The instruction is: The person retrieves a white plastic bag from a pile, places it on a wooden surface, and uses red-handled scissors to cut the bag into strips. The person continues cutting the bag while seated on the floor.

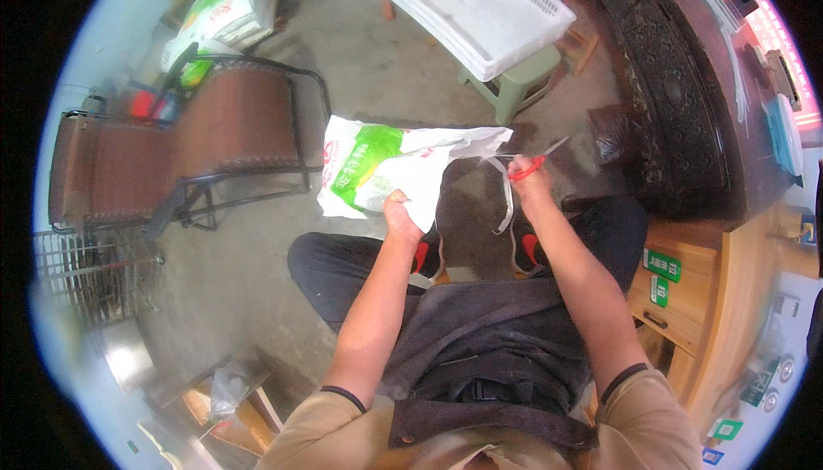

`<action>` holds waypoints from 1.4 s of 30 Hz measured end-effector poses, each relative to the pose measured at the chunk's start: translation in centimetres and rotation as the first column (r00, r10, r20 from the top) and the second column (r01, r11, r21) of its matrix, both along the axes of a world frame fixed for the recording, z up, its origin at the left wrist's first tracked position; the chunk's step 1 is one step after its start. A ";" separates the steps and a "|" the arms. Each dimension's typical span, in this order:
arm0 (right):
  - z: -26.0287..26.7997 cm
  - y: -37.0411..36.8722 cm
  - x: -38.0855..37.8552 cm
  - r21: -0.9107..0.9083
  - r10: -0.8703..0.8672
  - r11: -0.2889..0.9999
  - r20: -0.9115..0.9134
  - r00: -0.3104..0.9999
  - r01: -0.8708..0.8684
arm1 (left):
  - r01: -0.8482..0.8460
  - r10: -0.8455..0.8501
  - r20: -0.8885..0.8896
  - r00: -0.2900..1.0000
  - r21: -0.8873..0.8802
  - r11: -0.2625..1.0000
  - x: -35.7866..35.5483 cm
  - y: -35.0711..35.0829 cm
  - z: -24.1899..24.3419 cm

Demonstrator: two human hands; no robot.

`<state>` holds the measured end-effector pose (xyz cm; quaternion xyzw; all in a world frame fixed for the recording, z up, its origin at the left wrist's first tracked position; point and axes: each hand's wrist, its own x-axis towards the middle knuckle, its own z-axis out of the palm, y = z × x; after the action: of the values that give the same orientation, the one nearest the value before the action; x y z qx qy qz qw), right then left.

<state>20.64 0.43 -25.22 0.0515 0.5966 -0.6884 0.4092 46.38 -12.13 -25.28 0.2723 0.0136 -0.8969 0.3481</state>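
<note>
A white and green printed flour sack (379, 167) is held up in front of my knees. My left hand (402, 216) grips its near edge, thumb on top. At the sack's right end, my right hand (531, 184) holds red-handled scissors (554, 147), whose blades point away to the upper right. From around the right fingers a pale strip (506, 203) hangs down, and a thin thread stretches from there to the sack's corner. Whether the sack's mouth is open cannot be told from here.
White plastic crates (472, 16) rest on a green stool (524, 81) ahead. A brown folding chair (238, 113) stands at the left, with more sacks (222, 13) behind it. On the right are a dark carved desk (675, 84) and a wooden cabinet (681, 283).
</note>
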 end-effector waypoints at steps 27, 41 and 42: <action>2.2 2.2 -11.4 0.290 0.073 0.943 -0.661 0.747 0.165 | -0.208 0.188 -0.265 0.946 -0.049 0.977 5.3 -3.6 9.2; 6.8 4.5 -7.5 0.409 0.277 0.882 -0.851 0.446 0.233 | -0.096 0.089 -0.231 0.969 -0.020 0.995 2.7 -1.4 12.2; 7.3 4.1 -5.8 0.331 0.226 0.939 -0.800 0.556 0.095 | -0.091 0.091 -0.203 0.975 0.006 0.996 2.8 -1.2 12.2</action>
<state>14.88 4.54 -17.91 -0.2313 0.8281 -0.5024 0.0911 49.20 -13.33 -13.04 0.1779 0.0601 -0.9032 0.3860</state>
